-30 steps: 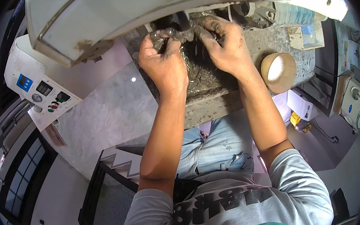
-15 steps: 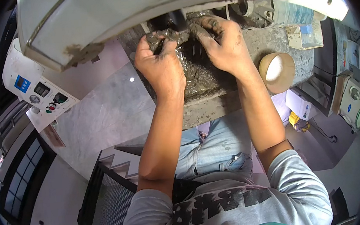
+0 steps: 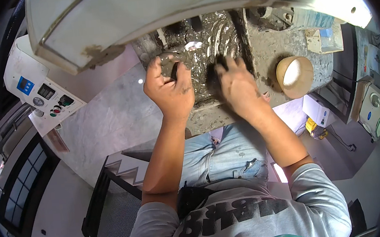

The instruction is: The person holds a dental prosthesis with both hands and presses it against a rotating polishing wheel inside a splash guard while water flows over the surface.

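My left hand [image 3: 169, 91] is closed round a small, curved piece coated in grey slurry [image 3: 169, 64], pinched between thumb and fingers. Slurry and fingers hide its exact kind. To the right, my right hand [image 3: 237, 84] reaches into the wet grey slurry [image 3: 220, 33] at the near right of the tray [image 3: 213, 103]. Its fingers point down and are smeared by motion, with their tips in shadow. A dark spindle end [image 3: 196, 24] shows under the white hood [image 3: 179, 3], beyond both hands.
A tan bowl [image 3: 307, 77] of white powder stands right of the tray on the stained bench [image 3: 270, 47]. Behind it are a clear plastic box [image 3: 324, 41] and a bluish plastic container [image 3: 313, 17]. At left stands a white machine with a control panel [image 3: 46, 93].
My hands have parted and moved back from the spindle. The left keeps the slurry-coated piece; the right has let go and dropped to the slurry nearer me. The hood appears slightly farther right.
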Demonstrator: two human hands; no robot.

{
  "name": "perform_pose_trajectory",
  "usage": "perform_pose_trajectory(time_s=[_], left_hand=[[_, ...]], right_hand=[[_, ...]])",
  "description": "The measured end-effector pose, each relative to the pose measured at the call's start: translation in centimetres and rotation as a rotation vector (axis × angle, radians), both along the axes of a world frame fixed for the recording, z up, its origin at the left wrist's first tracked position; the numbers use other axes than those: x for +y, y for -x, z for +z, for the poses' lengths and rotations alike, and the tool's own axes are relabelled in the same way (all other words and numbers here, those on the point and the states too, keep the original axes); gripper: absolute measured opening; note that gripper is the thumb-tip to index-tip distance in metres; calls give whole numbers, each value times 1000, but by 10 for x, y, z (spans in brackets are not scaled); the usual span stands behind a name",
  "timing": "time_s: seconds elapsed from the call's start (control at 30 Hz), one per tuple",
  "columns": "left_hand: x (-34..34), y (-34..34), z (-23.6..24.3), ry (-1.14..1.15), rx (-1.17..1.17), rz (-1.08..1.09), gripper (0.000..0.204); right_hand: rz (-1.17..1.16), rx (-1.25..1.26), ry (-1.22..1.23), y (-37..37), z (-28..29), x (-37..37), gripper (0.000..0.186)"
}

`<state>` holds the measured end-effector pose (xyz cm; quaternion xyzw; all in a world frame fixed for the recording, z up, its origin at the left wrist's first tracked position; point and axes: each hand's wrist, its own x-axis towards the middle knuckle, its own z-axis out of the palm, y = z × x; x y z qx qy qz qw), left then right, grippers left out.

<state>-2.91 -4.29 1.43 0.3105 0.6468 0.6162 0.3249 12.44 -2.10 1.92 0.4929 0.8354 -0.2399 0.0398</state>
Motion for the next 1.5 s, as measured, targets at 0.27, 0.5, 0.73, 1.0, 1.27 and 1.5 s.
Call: perform_pose_trajectory(time_s=[0.27, 0.5, 0.73, 1.0, 1.27, 1.5], left_hand=[[1, -2, 3, 17, 44, -29, 20], [9, -12, 1, -3, -72, -40, 18], [30, -13, -13, -37, -20, 75, 17], [52, -16, -5, -25, -177, 143, 22], [50, -18, 0, 2, -248, 143, 25], [50, -17, 1, -7, -308, 147, 26]], right_hand=[[-141, 555, 316, -22, 42, 38, 33], [16, 975, 45, -2, 31, 51, 37], [-531, 863, 364, 13, -4, 60, 33], [-509, 842, 290, 20, -8, 82, 30], [-532, 851, 291, 21, -1, 78, 28], [-499, 758, 240, 19, 1, 79, 29]])
